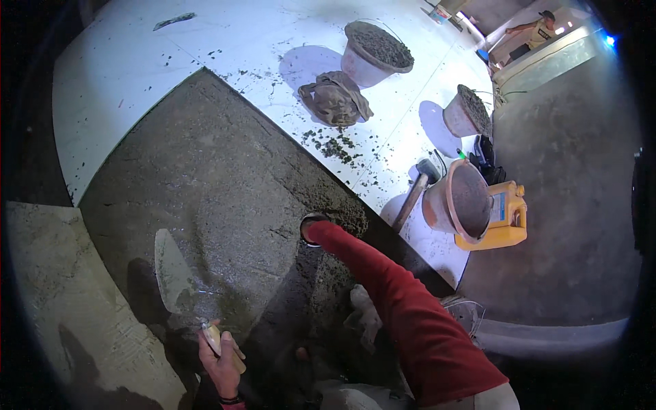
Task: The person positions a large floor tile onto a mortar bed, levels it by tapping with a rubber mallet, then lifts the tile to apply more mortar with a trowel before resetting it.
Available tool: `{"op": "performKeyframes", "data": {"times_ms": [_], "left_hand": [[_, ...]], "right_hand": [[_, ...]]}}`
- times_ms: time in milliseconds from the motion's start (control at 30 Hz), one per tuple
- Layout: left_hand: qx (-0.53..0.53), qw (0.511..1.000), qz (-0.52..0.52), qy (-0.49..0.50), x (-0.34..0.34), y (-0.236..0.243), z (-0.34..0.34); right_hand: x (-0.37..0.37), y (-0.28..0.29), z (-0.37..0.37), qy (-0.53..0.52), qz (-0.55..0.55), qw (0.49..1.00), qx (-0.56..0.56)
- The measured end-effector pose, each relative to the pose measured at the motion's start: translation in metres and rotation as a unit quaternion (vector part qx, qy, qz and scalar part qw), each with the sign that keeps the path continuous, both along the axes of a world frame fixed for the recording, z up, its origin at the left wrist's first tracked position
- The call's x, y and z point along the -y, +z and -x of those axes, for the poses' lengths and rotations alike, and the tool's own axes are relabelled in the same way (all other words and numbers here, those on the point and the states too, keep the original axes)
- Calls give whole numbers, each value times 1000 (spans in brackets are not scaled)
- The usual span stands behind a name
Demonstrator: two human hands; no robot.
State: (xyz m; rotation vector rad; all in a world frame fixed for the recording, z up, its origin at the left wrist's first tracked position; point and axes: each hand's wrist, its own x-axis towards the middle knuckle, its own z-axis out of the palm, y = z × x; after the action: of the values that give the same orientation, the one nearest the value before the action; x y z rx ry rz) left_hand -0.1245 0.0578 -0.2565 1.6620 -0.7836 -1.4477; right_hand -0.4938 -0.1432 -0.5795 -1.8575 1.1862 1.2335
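Observation:
My left hand (pixel 220 369) is closed round the wooden handle of a trowel (pixel 171 270), at the lower left. The trowel's pale, pointed blade lies over the wet grey mortar bed (pixel 205 157). My right arm, in a red sleeve, reaches forward to the middle of the mortar. There my right hand (pixel 309 231) is at a round, dark thing with a pale rim, and its fingers are hidden. I cannot tell whether it is inside this thing or holds it. Rough, loose mortar (pixel 345 212) lies just beyond it.
White tiles (pixel 239 34) border the mortar, scattered with crumbs. On them stand two mortar-filled buckets (pixel 372 65) (pixel 468 113), a crumpled cloth bag (pixel 335 99), a hammer (pixel 417 195), an empty bucket (pixel 459 205) and a yellow jerrycan (pixel 506 219). A person (pixel 540 31) is far right.

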Motion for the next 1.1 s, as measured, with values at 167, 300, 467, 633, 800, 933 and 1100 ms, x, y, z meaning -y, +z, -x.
{"op": "performKeyframes", "data": {"times_ms": [167, 300, 467, 633, 800, 933, 1100], "left_hand": [[5, 1000, -2, 4, 2, 7, 0], [-16, 1000, -14, 12, -2, 4, 0], [11, 1000, 1, 0, 0, 7, -1], [14, 1000, 11, -1, -2, 14, -2], [9, 1000, 14, 9, -4, 13, -3], [-1, 1000, 24, -7, -2, 12, 3], [12, 999, 33, -2, 3, 20, -6]], "right_hand": [[1, -5, -5, 8, -2, 1000, 6], [2, -7, 1, 11, 4, 1000, 1], [2, 5, 8, 12, 3, 1000, 11], [15, 47, -3, 21, -4, 998, 55], [25, 106, -7, 17, -22, 994, 106], [20, 140, 14, 38, -54, 985, 160], [-60, 215, 15, 118, -38, 961, 247]]}}
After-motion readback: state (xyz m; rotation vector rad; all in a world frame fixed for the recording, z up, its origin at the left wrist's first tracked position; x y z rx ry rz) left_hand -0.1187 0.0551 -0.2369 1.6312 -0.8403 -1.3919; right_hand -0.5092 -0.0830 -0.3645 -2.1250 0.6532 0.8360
